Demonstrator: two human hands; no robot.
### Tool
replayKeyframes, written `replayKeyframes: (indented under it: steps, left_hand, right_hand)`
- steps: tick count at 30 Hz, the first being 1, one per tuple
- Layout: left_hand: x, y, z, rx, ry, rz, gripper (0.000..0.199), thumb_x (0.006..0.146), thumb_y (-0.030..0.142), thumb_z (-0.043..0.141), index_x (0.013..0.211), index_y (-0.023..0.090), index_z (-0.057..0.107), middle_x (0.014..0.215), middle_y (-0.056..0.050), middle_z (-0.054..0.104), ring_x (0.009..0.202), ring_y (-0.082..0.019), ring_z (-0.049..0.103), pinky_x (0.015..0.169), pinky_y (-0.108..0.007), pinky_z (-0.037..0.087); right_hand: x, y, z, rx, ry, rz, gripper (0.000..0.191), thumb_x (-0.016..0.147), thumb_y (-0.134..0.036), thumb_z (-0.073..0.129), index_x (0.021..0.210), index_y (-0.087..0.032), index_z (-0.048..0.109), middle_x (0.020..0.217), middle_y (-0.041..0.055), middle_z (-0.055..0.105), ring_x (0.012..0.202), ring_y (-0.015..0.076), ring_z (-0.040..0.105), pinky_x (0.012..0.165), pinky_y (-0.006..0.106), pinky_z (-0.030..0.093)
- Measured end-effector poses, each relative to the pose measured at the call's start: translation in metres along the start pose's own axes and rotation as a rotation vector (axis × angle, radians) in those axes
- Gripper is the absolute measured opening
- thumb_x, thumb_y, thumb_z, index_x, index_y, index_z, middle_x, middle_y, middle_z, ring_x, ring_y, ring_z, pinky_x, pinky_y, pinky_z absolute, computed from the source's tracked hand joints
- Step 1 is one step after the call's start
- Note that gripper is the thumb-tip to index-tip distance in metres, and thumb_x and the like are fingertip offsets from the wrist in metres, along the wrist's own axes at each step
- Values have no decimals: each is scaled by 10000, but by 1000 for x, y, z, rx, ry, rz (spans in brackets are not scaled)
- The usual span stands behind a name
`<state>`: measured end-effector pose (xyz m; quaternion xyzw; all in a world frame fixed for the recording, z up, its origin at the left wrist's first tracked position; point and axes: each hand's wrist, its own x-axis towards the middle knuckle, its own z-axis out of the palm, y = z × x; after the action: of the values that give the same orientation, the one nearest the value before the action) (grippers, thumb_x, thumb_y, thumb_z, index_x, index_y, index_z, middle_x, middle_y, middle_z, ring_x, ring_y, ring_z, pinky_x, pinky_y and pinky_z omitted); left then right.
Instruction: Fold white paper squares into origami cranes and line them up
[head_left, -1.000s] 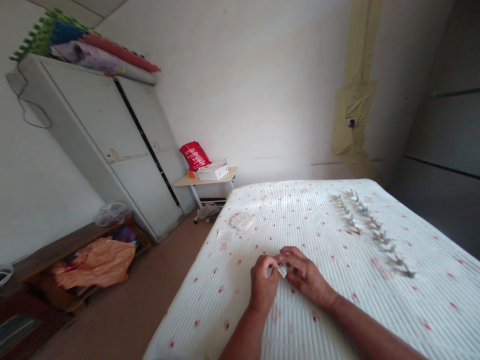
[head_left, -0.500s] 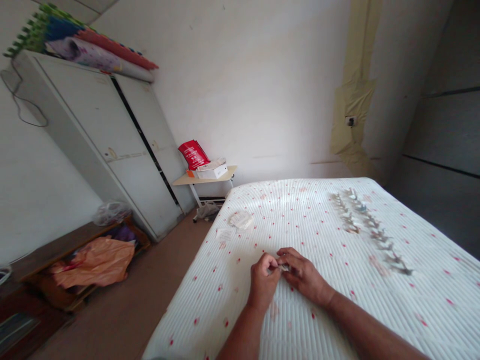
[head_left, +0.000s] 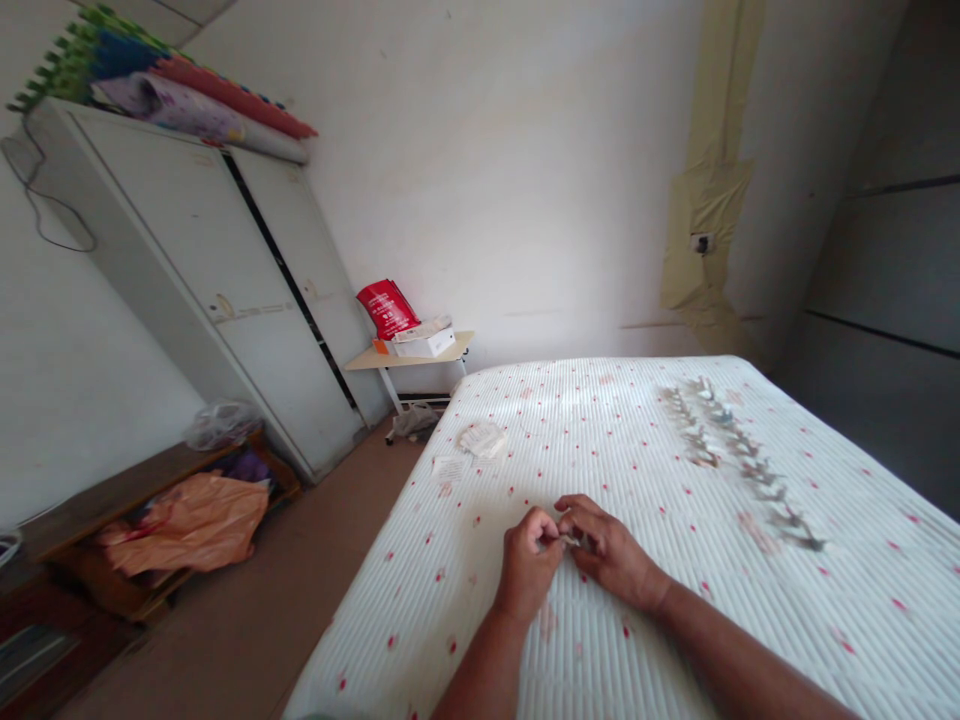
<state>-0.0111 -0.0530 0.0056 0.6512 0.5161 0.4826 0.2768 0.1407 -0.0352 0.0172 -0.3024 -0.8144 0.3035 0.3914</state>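
Note:
Close together over the near middle of the bed, my left hand and my right hand both pinch one small whitish piece. It looks like folded paper, but the fingers hide most of it. Two rows of small folded-looking pieces stand on the right part of the mattress, whitish and greyish, blurred in detail. Left of my hands, a round stack of pale paper lies on the mattress, with a printed sheet beside it.
A small table at the back left carries a red bag and a white box. Along the left stand a grey cabinet with rolled mats on top and a low wooden shelf with an orange plastic bag.
My fingers have shifted slightly around the small piece, and a little more of it shows between them. Everything else stays in place.

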Motion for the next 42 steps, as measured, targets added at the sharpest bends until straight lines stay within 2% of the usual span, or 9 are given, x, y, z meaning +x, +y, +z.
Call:
replayKeyframes:
  steps: [8, 15, 18, 24, 26, 29, 32, 38, 42]
  left_hand:
    - [0, -5, 1, 4, 5, -14, 92, 633, 85, 475, 616, 172, 448, 578, 54, 445, 587, -85, 440, 571, -171, 326]
    - [1, -2, 1, -41, -14, -16, 90, 645, 92, 476, 627, 173, 443, 591, 52, 446, 594, -85, 448, 576, -175, 321]
    - [1, -1, 0, -56, -19, -14, 94, 647, 79, 472, 644, 172, 455, 604, 49, 461, 605, -89, 459, 575, -176, 322]
    - [2, -1, -1, -118, -27, -49, 74, 669, 115, 513, 670, 172, 467, 612, 45, 483, 610, -94, 478, 576, -179, 336]
    - [2, -1, 0, -130, -29, -62, 85, 659, 98, 514, 679, 171, 477, 616, 42, 497, 612, -96, 487, 576, -180, 341]
    - [3, -2, -1, -117, -23, -64, 105, 648, 71, 503, 683, 169, 494, 625, 35, 520, 622, -101, 502, 579, -183, 350]
    - [2, 0, -1, -67, -23, -43, 152, 636, 46, 499, 719, 169, 532, 667, 21, 564, 660, -111, 524, 620, -193, 377]
    - [-2, 5, -1, 30, -6, 13, 336, 616, 33, 513, 900, 199, 581, 836, -4, 621, 802, -138, 551, 741, -232, 404]
    - [-2, 5, -1, 26, 5, 9, 367, 618, 29, 503, 936, 200, 570, 811, 3, 610, 765, -127, 544, 725, -230, 411]
  right_hand:
    - [-2, 2, 0, -17, 7, -53, 390, 592, 45, 418, 875, -199, 531, 1100, 70, 523, 1077, 176, 485, 779, 255, 443]
    - [-2, 2, -1, -26, 12, -68, 304, 627, 20, 432, 819, -202, 511, 1068, 75, 530, 1115, 184, 468, 788, 263, 450]
    - [-2, 1, -2, -65, 9, -57, 263, 646, -8, 450, 815, -202, 505, 1100, 80, 516, 1070, 186, 498, 779, 271, 455]
    - [-2, 4, -7, -123, 32, -1, 218, 661, -60, 485, 824, -204, 490, 1137, 78, 496, 811, 138, 558, 698, 260, 451]
    - [-1, 4, -8, -112, 39, 4, 192, 665, -67, 487, 800, -203, 484, 1085, 68, 518, 750, 124, 541, 671, 249, 440]
    - [-1, 2, -7, -80, 52, 29, 142, 680, -76, 484, 756, -197, 480, 873, 30, 543, 671, 113, 503, 619, 228, 413]
    - [0, 1, -5, -50, 55, 104, 105, 694, -88, 487, 707, -191, 481, 674, -21, 482, 583, 101, 451, 546, 206, 363]
    - [-1, 7, -2, 59, 79, 200, 43, 723, -163, 519, 698, -183, 490, 646, -29, 489, 593, 106, 444, 556, 211, 350]
    - [0, 10, -1, 151, 83, 227, 74, 735, -220, 533, 687, -180, 495, 626, -37, 471, 583, 103, 432, 554, 211, 346]
